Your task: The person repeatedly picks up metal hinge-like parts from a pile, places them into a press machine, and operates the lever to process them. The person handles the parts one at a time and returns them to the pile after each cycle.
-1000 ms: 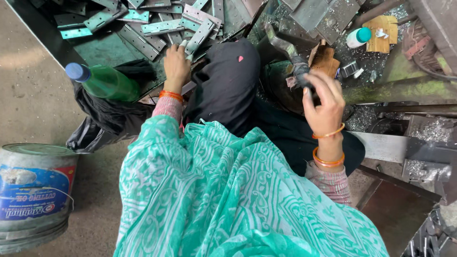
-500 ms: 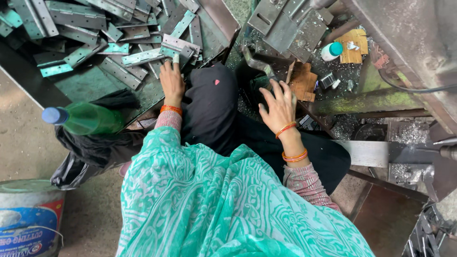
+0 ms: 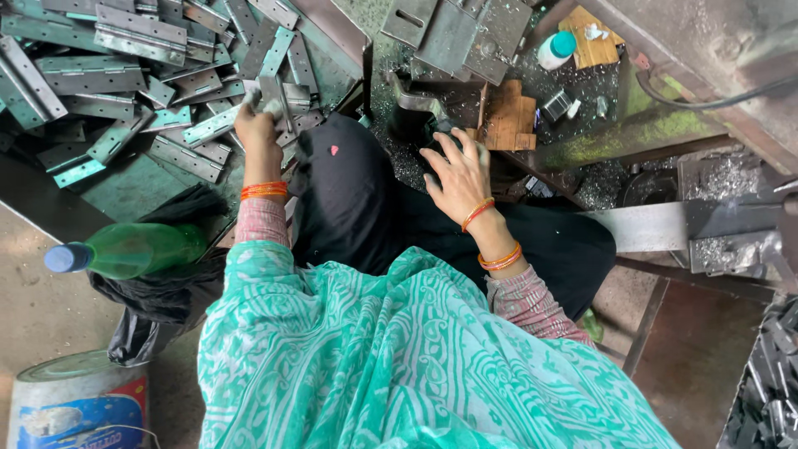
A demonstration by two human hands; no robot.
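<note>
Reaching out over the dark lap cloth [image 3: 349, 199], the left hand [image 3: 259, 133] is closing its fingers on a hinge [image 3: 273, 98] at the near edge of the hinge pile [image 3: 125, 58], which is spreading up and away to that hand's left. The right hand [image 3: 459, 176] is hovering with fingers spread wide and holding nothing, just short of the dark machine block [image 3: 420, 104] and the wooden piece [image 3: 507, 120] beyond its fingertips. Between the two hands the cloth is leaving open room; right of the right hand a steel bar [image 3: 648, 226] is crossing the space.

A green bottle [image 3: 133, 249] is lying on a black bag [image 3: 158, 299] below the left wrist; its contents cannot be told. A tin [image 3: 75, 403] is sitting closed further back. A small white bottle [image 3: 555, 50] is standing well beyond the right hand.

Compared with half a second ago, the left hand has gone from resting at the pile's edge to gripping a hinge, while the right stays open.
</note>
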